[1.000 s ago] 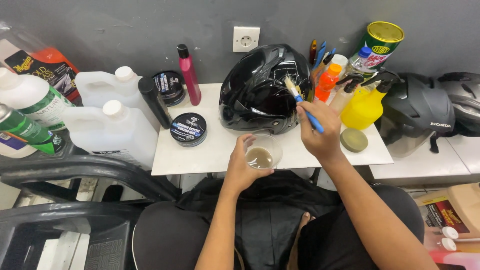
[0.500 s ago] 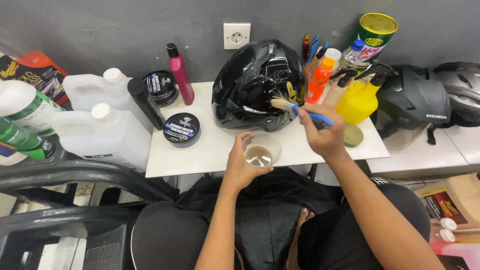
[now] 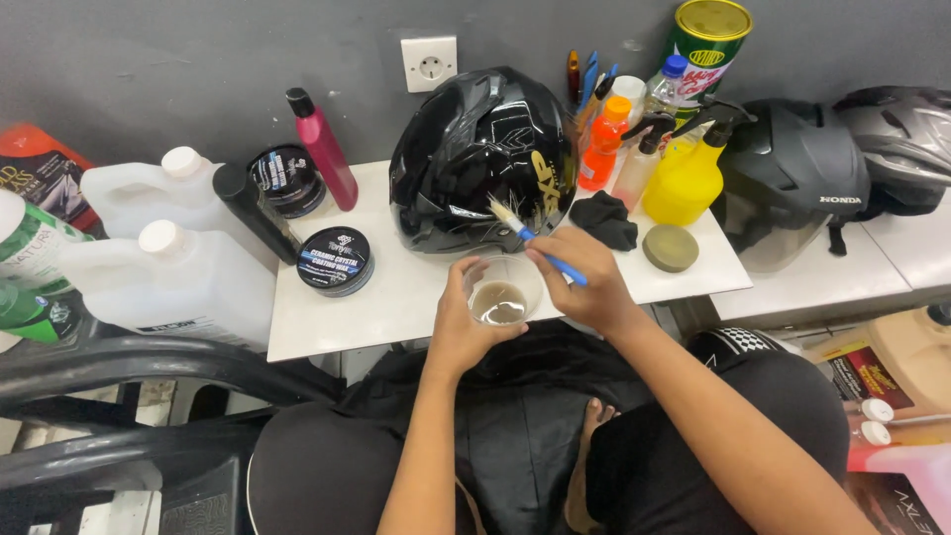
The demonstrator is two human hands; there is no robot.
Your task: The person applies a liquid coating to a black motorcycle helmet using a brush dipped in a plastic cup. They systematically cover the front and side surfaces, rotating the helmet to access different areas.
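The left hand [image 3: 466, 332] grips a clear plastic cup of brownish liquid [image 3: 502, 292] just in front of the glossy black motorcycle helmet [image 3: 482, 159]. The right hand [image 3: 584, 287] pinches a blue-handled brush [image 3: 530, 236] — bristles touching the helmet's lower edge. The cup sits over the lap, off the white tabletop [image 3: 396, 297] — a tilt could spill it.

A: What has moved in the last second?

B: The right hand [image 3: 584, 287] has come down from the front of the black helmet [image 3: 485, 159] toward the left hand [image 3: 466, 332]. The blue-handled brush [image 3: 535, 240] it grips pointed up and away from the hand; its bristles then swung across the shell.

A: And now?

B: The bristles sit low against the helmet, just beyond the clear cup [image 3: 503, 289], nearer the left hand.
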